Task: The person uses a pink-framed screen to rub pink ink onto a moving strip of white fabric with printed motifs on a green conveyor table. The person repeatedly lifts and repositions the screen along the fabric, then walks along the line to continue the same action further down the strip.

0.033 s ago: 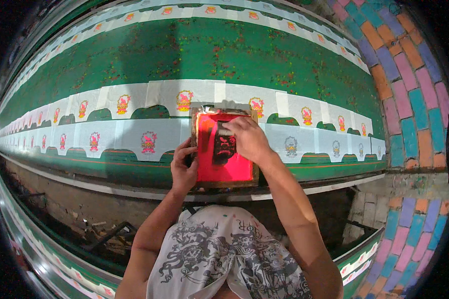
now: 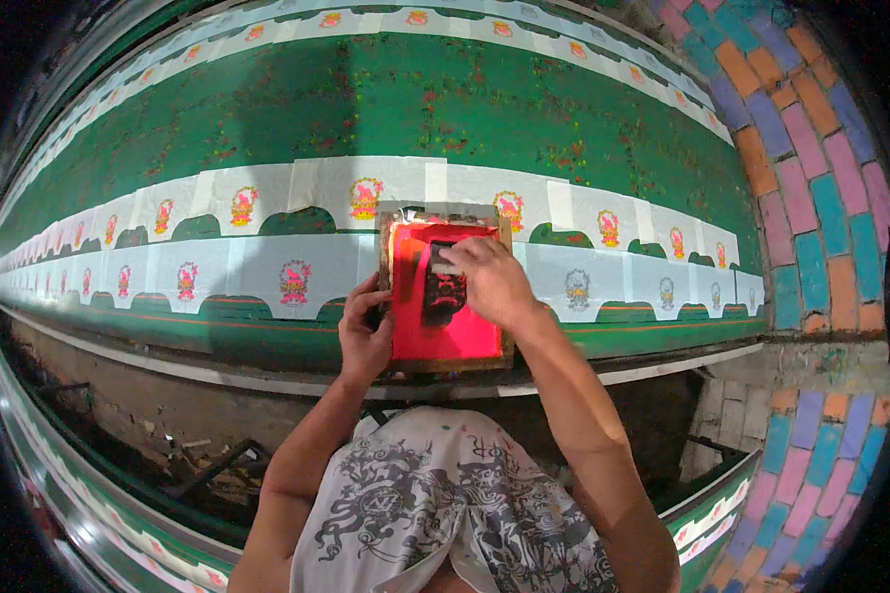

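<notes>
A wooden screen-printing frame (image 2: pixel 505 341) with a bright red-pink screen (image 2: pixel 445 343) lies over the front row of white printed pieces. My left hand (image 2: pixel 366 331) grips its left side, fingers on the edge and thumb toward the front. Inside the frame my right hand (image 2: pixel 492 280) is closed on a small squeegee (image 2: pixel 445 255), mostly hidden by the fingers, near the screen's upper middle. Just below the squeegee, a dark patch of ink (image 2: pixel 443 299) covers the middle of the screen. The piece beneath the frame is hidden.
White pieces with red and yellow prints (image 2: pixel 245 207) line the long green table (image 2: pixel 396 104). Left of the frame, front-row prints (image 2: pixel 294 283) are pink-red; to its right, grey outlines (image 2: pixel 577 290). A pale rail (image 2: pixel 603 378) runs along the near edge. Colourful bricks (image 2: pixel 801 178) lie to the right.
My right hand has shifted very slightly left and toward me with the squeegee. My left hand and the frame stay in place.
</notes>
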Demonstrator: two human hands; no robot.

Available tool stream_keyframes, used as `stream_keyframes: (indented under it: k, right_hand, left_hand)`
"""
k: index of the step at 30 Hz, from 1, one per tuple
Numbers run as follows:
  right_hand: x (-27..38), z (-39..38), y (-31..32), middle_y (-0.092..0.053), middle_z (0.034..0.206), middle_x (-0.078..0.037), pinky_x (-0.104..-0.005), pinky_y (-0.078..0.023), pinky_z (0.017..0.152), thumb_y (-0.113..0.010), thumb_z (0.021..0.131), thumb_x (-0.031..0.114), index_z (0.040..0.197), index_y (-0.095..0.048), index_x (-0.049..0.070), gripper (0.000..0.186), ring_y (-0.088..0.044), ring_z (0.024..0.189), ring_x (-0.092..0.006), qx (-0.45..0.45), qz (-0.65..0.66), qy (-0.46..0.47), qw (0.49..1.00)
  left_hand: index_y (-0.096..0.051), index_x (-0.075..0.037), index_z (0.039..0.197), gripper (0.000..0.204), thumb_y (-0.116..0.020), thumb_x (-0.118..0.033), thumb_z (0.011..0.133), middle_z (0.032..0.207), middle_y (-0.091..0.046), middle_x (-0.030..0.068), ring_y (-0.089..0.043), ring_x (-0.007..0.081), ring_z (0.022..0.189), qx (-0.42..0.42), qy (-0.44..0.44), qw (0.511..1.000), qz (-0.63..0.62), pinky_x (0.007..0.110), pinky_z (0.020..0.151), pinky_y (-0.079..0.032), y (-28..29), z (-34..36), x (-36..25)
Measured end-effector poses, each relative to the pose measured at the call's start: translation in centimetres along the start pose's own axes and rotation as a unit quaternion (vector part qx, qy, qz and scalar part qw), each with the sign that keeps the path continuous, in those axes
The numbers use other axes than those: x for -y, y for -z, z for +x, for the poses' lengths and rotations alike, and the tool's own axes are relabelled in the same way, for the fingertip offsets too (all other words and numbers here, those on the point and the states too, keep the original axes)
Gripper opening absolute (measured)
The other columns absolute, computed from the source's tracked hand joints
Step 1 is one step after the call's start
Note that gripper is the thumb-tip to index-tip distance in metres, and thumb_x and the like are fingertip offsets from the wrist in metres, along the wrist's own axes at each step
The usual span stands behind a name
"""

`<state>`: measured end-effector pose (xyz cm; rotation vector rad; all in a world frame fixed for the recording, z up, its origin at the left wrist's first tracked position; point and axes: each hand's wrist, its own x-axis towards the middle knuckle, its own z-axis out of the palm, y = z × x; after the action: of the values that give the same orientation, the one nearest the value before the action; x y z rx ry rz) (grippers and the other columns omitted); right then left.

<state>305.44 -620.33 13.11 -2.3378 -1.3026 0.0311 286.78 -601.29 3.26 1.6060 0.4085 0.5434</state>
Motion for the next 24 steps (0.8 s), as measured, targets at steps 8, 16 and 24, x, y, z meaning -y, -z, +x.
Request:
stream_keyframes:
  k: [8,16,24]
  right_hand:
    - [5.1,-6.6,-1.9,-0.069,0.127,-0.009,-0.0477,-0.057,0.105,-0.068,0.086,0.008,0.135,-0.074,0.01,0.049,-0.069,0.119,-0.0317,-0.002,-0.016,0.013,1.0]
    - [8.8,-10.7,-1.7,-0.067,0.133,-0.01,-0.0484,-0.057,0.105,-0.069,0.087,0.006,0.133,-0.076,0.011,0.048,-0.067,0.125,-0.0319,0.036,0.006,-0.014,0.999]
    - [7.6,-13.0,-1.2,-0.066,0.145,-0.014,-0.0478,-0.052,0.115,-0.087,0.086,0.01,0.135,-0.075,0.008,0.05,-0.062,0.137,-0.0381,-0.079,0.131,-0.041,0.987]
  left_hand:
    - [-0.073,-0.004,0.121,0.028,-0.073,0.008,0.096,0.157,-0.058,0.0208,-0.06,0.0325,0.145,0.023,-0.038,0.999,-0.002,0.043,0.12,-0.048,-0.1,1.1,-0.3]
    - [-0.072,-0.011,0.127,0.041,-0.077,0.008,0.092,0.155,-0.058,0.0208,-0.06,0.0324,0.144,0.013,-0.059,0.998,0.007,0.041,0.117,-0.05,-0.3,1.1,0.8]
    - [-0.074,-0.015,0.12,0.047,-0.078,0.013,0.083,0.152,-0.059,0.0184,-0.061,0.0341,0.141,-0.005,-0.134,0.988,0.072,0.038,0.11,-0.053,-1.2,0.3,0.4]
